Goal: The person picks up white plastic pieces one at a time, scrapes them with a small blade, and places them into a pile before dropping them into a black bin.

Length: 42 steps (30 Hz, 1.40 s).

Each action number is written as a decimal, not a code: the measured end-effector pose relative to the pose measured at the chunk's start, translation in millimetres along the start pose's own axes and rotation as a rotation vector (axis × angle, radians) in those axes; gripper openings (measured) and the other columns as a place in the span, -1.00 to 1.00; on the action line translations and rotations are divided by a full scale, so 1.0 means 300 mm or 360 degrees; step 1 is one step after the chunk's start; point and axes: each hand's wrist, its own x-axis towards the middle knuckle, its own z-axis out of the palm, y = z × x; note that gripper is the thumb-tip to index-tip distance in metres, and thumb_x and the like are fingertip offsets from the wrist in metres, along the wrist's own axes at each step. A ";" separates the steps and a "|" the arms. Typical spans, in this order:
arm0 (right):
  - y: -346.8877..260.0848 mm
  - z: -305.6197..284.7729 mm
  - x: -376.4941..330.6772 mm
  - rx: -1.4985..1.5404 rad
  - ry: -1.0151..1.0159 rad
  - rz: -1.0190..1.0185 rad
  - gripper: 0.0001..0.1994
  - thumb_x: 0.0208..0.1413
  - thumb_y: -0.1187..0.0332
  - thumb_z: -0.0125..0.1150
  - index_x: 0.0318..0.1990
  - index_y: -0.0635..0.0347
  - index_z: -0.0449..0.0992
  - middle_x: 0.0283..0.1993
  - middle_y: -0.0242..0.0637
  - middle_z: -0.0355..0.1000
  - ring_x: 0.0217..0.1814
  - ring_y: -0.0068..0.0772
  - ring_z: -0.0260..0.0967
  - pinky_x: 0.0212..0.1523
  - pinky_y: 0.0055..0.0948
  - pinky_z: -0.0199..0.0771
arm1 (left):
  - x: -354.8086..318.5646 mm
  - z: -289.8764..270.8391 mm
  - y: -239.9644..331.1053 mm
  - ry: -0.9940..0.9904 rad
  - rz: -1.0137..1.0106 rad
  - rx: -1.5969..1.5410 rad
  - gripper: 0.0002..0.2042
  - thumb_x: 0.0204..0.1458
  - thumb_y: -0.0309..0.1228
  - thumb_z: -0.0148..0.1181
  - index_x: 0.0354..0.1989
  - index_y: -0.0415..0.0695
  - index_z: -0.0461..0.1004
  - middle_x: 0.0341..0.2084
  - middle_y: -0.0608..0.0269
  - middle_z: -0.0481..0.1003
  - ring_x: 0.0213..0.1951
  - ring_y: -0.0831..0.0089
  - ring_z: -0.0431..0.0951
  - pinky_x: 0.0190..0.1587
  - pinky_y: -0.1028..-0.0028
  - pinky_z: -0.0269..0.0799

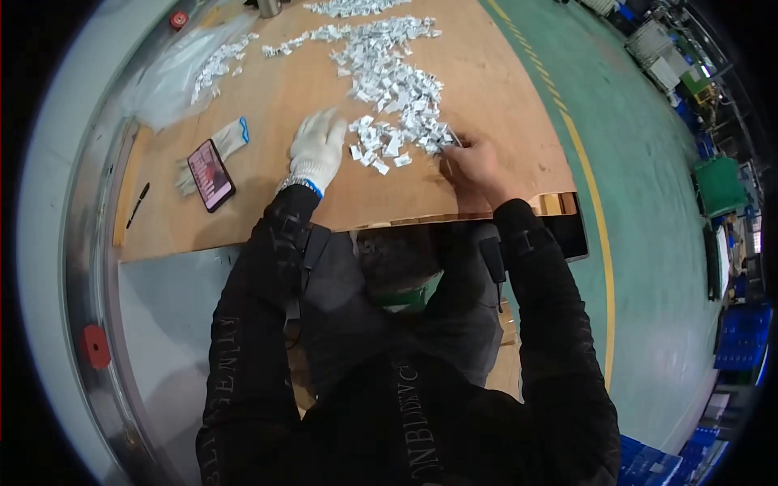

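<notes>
A long, loose heap of small white pieces [397,85], folded or cut flat like labels, runs across the wooden table. Grey marks show on many of them. My left hand [316,144], in a white knitted glove with a blue-edged cuff, lies on the tabletop just left of the heap's near end. Its fingers are stretched out and nothing is in them. My right hand [480,166] is ungloved and rests at the heap's near right edge. Thumb and fingers pinch together there, with a small pale piece at the tips; the fingers partly hide it.
Left of the gloved hand, a phone [211,176] with a lit screen leans over another white glove [232,139]. A black pen [138,205] lies near the table's left edge. Clear plastic sheeting [174,77] covers the far left, beside a red roll [178,20]. Yellow floor lines [596,202] pass at right.
</notes>
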 end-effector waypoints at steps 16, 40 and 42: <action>-0.065 -0.005 -0.083 0.0198 -0.0117 0.0129 -0.80 0.16 0.35 0.32 -0.15 0.29 0.62 -0.41 -0.26 0.58 -0.37 -0.49 0.52 -0.35 -0.36 0.51 | 0.005 -0.030 0.329 -0.0308 0.1040 0.0260 -0.69 0.08 -0.22 0.28 -0.06 -0.09 0.59 0.10 0.16 0.48 0.15 0.05 0.39 0.31 -0.06 0.12; -0.033 -0.022 -0.019 -0.0071 -0.0125 0.0174 -0.80 0.30 0.38 0.30 -0.04 0.33 0.60 -0.21 -0.41 0.58 -0.18 -0.64 0.47 -0.14 -0.59 0.48 | 0.042 0.047 0.112 0.0086 0.0323 -0.0048 -0.80 0.15 -0.38 0.21 -0.07 0.00 0.64 0.02 0.25 0.60 0.21 0.09 0.43 0.37 0.09 0.15; -0.014 -0.021 -0.015 0.0159 -0.0118 0.0267 -0.82 0.29 0.37 0.32 -0.11 0.32 0.61 -0.24 -0.41 0.58 -0.18 -0.66 0.47 -0.15 -0.59 0.48 | 0.035 0.045 0.124 0.0066 0.0466 -0.0039 -0.81 0.13 -0.36 0.24 -0.09 0.01 0.65 0.00 0.28 0.60 0.23 0.13 0.42 0.38 0.06 0.12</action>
